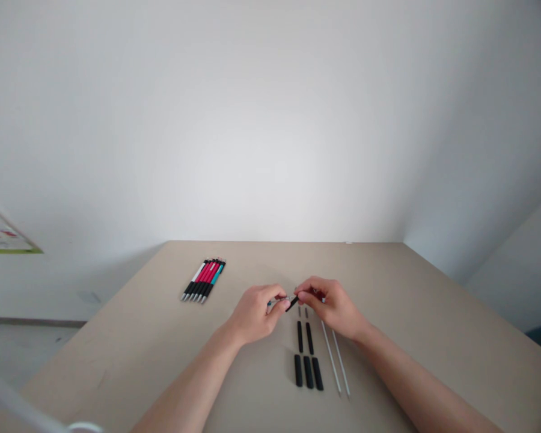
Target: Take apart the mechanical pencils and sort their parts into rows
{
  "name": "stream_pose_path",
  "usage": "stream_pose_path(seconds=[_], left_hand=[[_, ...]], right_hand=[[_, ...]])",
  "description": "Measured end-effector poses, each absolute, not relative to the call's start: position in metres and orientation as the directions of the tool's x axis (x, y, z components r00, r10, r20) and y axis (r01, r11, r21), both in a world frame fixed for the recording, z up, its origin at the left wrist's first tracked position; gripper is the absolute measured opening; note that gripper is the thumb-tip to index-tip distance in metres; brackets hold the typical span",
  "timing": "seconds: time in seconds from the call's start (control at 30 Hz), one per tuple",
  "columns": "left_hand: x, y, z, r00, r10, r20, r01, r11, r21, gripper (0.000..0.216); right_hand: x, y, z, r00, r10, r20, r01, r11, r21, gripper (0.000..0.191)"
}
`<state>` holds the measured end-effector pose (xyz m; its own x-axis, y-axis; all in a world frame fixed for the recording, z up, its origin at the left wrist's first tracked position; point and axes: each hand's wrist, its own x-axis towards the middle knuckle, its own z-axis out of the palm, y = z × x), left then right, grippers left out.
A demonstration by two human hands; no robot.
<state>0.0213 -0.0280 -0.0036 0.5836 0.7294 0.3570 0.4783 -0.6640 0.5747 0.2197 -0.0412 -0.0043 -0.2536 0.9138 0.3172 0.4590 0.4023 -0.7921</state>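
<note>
My left hand (258, 313) is closed in a pinch on a pen part with a teal end and a metal piece. My right hand (331, 307) is closed on a small black pen part (292, 304), which meets the left hand's piece between my fingertips. Both hands hover over the middle of the beige table (162, 337). Just below them lie black rubber grips (308, 371), two thin black pieces (305, 337) and two white ink refills (336, 361), set in rows. A row of several whole pens (204, 280), red, white and teal with black grips, lies at the far left.
A white wall stands behind the table. A poster edge (2, 234) shows at the left. A pale blurred rod (13, 403) and a white rim (85, 427) sit at the lower left corner. The floor lies beyond the table's left edge.
</note>
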Motion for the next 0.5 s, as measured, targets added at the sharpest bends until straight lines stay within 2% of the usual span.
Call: stream_pose_path(seconds=[0.23, 0.4, 0.5], left_hand=[[0.0228, -0.0256, -0.0071, 0.514, 0.757, 0.404, 0.45, -0.638, 0.625, 0.012], [0.0224, -0.0245, -0.0075, 0.535, 0.717, 0.447, 0.423, -0.685, 0.592, 0.01], [0.0226, -0.0233, -0.0088, 0.536, 0.69, 0.486, 0.375, -0.711, 0.595, 0.009]], right_hand=[[0.2184, -0.042, 0.0011, -0.19, 0.952, 0.242, 0.351, 0.296, -0.888, 0.027], [0.2174, -0.046, 0.0037, -0.301, 0.927, 0.224, 0.249, 0.304, -0.92, 0.031], [0.2172, -0.0482, 0.0051, -0.371, 0.902, 0.22, 0.254, 0.326, -0.911, 0.029]])
